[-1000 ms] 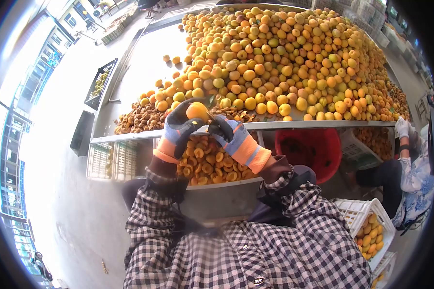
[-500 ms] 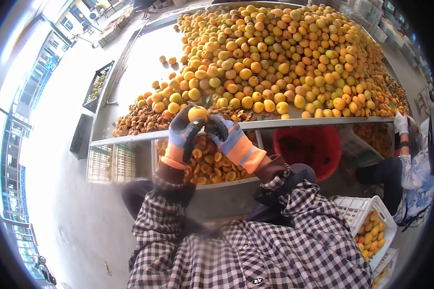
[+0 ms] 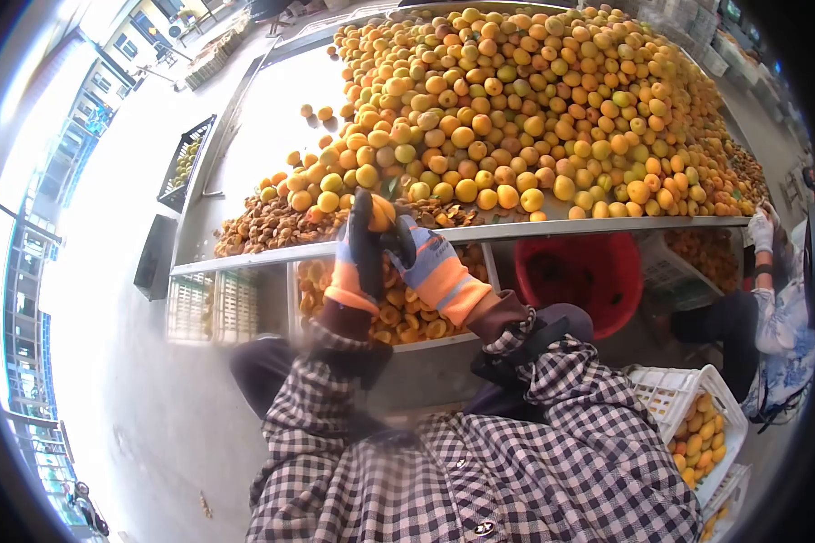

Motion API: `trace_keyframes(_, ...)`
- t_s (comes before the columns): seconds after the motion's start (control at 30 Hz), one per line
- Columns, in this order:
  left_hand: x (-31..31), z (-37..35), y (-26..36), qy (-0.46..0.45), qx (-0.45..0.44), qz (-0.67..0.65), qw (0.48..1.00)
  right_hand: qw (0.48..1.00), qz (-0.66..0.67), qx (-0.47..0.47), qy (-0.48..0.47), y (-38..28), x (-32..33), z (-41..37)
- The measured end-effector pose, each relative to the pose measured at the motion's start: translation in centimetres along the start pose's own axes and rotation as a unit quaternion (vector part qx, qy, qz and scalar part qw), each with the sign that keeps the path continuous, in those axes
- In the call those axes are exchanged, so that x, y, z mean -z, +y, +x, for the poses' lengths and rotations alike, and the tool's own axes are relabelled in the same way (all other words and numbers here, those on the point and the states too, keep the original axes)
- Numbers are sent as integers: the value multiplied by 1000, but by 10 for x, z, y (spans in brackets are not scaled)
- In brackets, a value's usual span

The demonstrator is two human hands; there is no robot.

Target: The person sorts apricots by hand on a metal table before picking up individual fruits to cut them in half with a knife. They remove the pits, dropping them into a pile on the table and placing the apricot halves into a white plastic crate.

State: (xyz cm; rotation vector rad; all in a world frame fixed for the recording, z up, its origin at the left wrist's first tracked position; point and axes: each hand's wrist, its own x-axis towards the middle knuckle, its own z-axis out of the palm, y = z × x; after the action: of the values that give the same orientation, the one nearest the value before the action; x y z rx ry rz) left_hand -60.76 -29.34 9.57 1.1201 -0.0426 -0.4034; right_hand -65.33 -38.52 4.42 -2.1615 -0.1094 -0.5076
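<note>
An orange apricot [image 3: 383, 214] is gripped between my two gloved hands, just above the near edge of the metal table [image 3: 552, 226]. My left hand [image 3: 362, 244] is closed against its left side, the dark fingers pointing up. From the right, my right hand [image 3: 417, 250] has its fingers wrapped around the fruit; whether it holds anything else is hidden. Behind the hands a big heap of apricots [image 3: 516, 118] covers much of the table. Brown pits [image 3: 272, 226] lie to the left of my hands. Below them stands a crate of halved apricots [image 3: 421, 317].
A red tub [image 3: 578, 281] stands under the table edge at right. White crates [image 3: 688, 398] with apricots are by my right side. At far right a co-worker's gloved hand [image 3: 761, 231] touches the table corner. A black crate [image 3: 186, 163] sits on the floor at left.
My left hand has turned more upright and shifted right, now covering part of the apricot. The fruit has moved slightly right between my hands, while my right hand stays nearly in place.
</note>
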Motion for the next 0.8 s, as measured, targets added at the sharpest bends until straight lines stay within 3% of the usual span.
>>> trace_keyframes(0.07, 2, -5, 5, -28, 15, -2, 999, 996, 25, -76, -26, -11, 7, 4)
trace_keyframes(0.1, 0, -4, 5, -63, 32, -5, 997, 997, 22, -75, -22, -8, 6, 5)
trace_keyframes(0.17, -4, 3, -4, -28, 63, -45, 997, 996, -38, -67, -39, 3, 3, 5)
trace_keyframes(0.27, 12, 7, -9, -80, 24, -66, 994, 993, -49, -93, -62, 1, 12, 6)
trace_keyframes(0.33, 15, 9, -9, -47, 21, 47, 998, 990, -56, -114, -58, -10, 25, 8)
trace_keyframes(0.47, 13, 15, -8, -48, 35, 40, 997, 990, -105, -96, -21, -12, 34, 6)
trace_keyframes(0.53, 7, 11, -3, -9, 48, 57, 997, 987, -143, -5, 66, -11, 39, 6)
trace_keyframes(0.57, 5, 9, 1, -9, 48, 57, 997, 988, -142, -5, 66, -11, 40, 7)
trace_keyframes(0.63, 1, 6, 8, -36, 64, 69, 995, 999, -34, -28, -22, -16, 45, 9)
trace_keyframes(0.67, 7, 12, 7, -36, 67, 69, 995, 1000, -4, 8, -3, -5, 34, 7)
trace_keyframes(0.77, 20, 26, 13, -11, 90, 161, 983, 997, -15, -47, -58, -13, 38, 11)
trace_keyframes(0.8, 15, 22, 18, -2, 41, 246, 968, 997, -15, -49, -63, -16, 38, 12)
